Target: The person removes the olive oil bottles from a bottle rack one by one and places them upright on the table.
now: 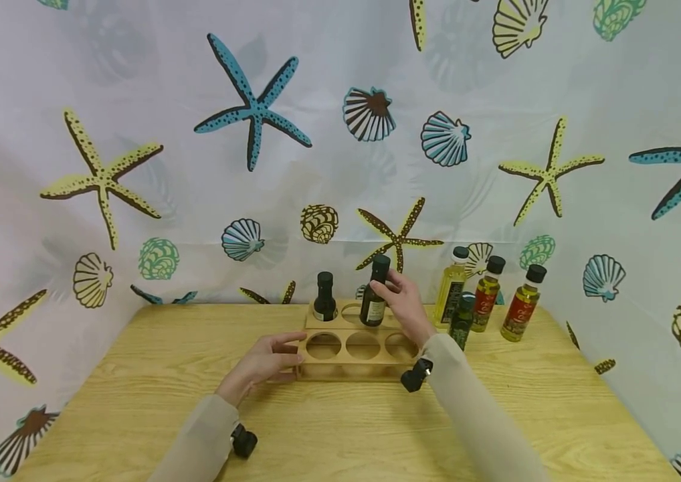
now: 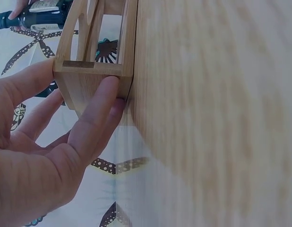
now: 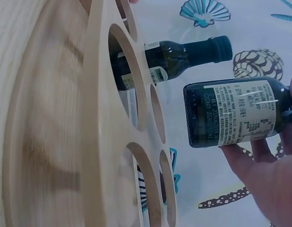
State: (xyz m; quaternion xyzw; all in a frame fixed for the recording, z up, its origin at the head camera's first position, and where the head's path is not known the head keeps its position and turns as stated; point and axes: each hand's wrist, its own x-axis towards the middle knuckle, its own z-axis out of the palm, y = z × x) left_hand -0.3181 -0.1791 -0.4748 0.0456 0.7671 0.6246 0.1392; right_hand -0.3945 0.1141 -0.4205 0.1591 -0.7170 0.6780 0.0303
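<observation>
A two-tier wooden bottle rack [image 1: 346,370] with round holes stands on the table. In the head view my right hand [image 1: 403,301] grips a small dark glass bottle [image 1: 373,304] with a black cap, upright over the right of the back row. Its pale printed label [image 3: 247,111] faces the right wrist camera, and its base is apart from the rack there. A similar dark bottle [image 1: 325,301] sits in the back-left hole. With fairly straight fingers, my left hand [image 1: 262,365] touches the rack's left end panel [image 2: 89,87].
Right of the rack stand a tall yellow oil bottle [image 1: 451,288], a small dark green bottle [image 1: 462,323] and two red-labelled oil bottles, one nearer [image 1: 485,298] and one farther right [image 1: 521,308]. Behind the wooden table [image 1: 340,428] hangs a curtain [image 1: 328,80] printed with starfish and shells.
</observation>
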